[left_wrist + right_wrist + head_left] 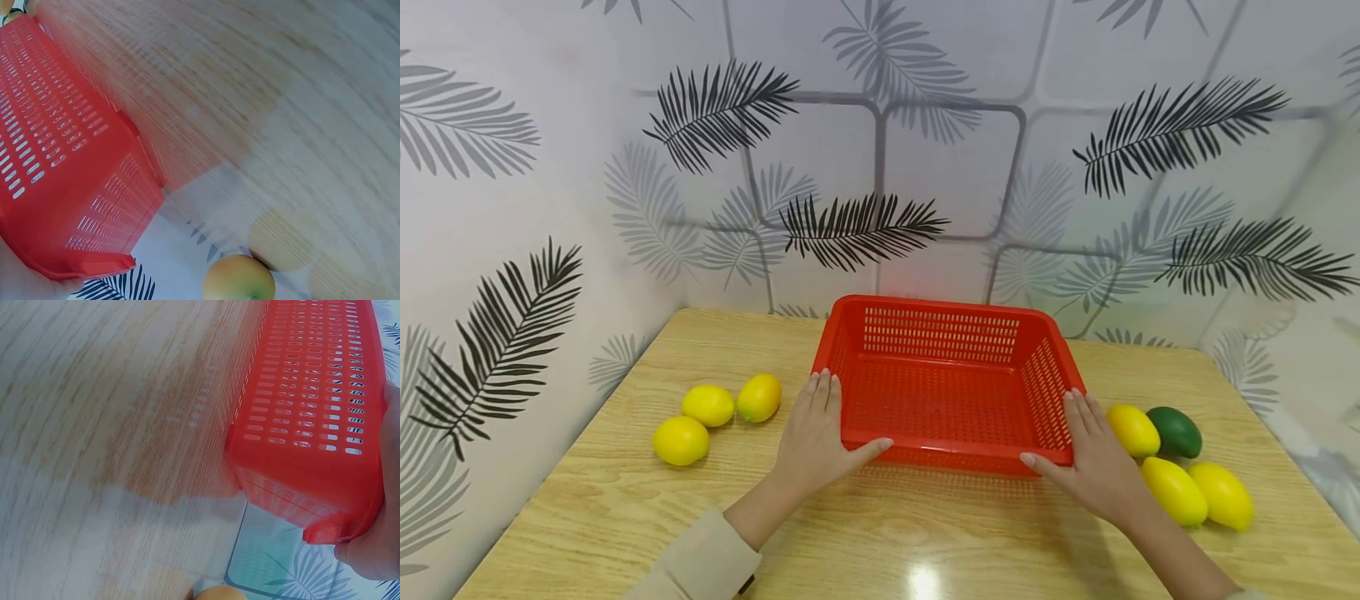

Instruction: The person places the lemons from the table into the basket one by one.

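A red plastic basket [936, 404] with slotted walls stands upright on the wooden table, its bare inside facing up. My left hand [816, 442] lies along its near left corner, fingers stretched over the left rim and thumb on the front rim. At the near right corner my right hand [1097, 462] mirrors this, straight fingers against the right rim and thumb on the front one. Both wrist views show the basket's outer wall [47, 112], with part of the right hand [375, 550] at the rim. Neither hand's fingers are seen curled under the basket.
Left of the basket sit three yellow lemons, the nearest lemon [681, 441] at the front. To its right, beside my right forearm, lie a dark green fruit [1176, 432] and three yellow fruits, one a long yellow fruit [1176, 492]. A leaf-patterned wall [947, 275] stands behind the table [887, 542].
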Demonstrator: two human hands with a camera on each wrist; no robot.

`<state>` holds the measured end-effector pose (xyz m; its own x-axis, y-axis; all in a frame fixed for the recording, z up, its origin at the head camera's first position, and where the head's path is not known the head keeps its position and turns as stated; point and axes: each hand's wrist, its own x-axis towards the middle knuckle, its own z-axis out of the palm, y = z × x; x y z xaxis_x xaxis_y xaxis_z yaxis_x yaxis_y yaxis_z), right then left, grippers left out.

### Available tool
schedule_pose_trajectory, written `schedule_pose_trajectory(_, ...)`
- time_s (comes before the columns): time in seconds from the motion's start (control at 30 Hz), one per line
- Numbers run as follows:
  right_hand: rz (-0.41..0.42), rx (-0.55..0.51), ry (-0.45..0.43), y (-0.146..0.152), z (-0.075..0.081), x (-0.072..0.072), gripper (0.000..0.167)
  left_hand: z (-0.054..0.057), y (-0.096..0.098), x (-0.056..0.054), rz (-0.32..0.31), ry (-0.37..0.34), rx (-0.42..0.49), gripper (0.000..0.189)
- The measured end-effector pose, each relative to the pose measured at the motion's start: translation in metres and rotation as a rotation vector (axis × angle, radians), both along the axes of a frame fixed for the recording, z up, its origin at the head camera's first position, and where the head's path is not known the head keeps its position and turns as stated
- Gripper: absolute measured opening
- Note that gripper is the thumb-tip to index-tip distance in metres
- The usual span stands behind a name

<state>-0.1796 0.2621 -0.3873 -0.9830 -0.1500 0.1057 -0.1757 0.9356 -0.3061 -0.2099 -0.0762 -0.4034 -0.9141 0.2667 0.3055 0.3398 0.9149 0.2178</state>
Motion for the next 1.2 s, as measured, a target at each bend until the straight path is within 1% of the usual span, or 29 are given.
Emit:
schedule_pose_trajectory(0.2,0.001,0.005,-0.002,0.0005,0.0008,-0.0003,0.103,0.0015,0.0008,0.0003,-0.003,-0.002,0.005,0.100)
schedule_pose_trajectory(0.33,0.000,0.010,-0.006,0.0006,0.0009,-0.0001,0.103,0.0027,0.0009,0.0001,-0.009,0.004,-0.007,0.100)
schedule_pose_trajectory(0.57,0.000,0.012,-0.013,0.0014,0.0005,0.0000,0.103,0.0038,0.0015,0.0011,-0.010,-0.026,-0.014,0.101)
schedule_pose_trajectory(0.87,0.000,-0.001,-0.018,-0.0001,0.0015,-0.0011,0.104,0.0064,0.0005,0.0013,-0.004,-0.037,-0.018,0.101)
schedule_pose_trajectory(1.2,-0.001,0.006,-0.017,-0.0006,0.0017,0.0003,0.103,0.0055,0.0004,0.0020,-0.004,-0.016,-0.029,0.101)
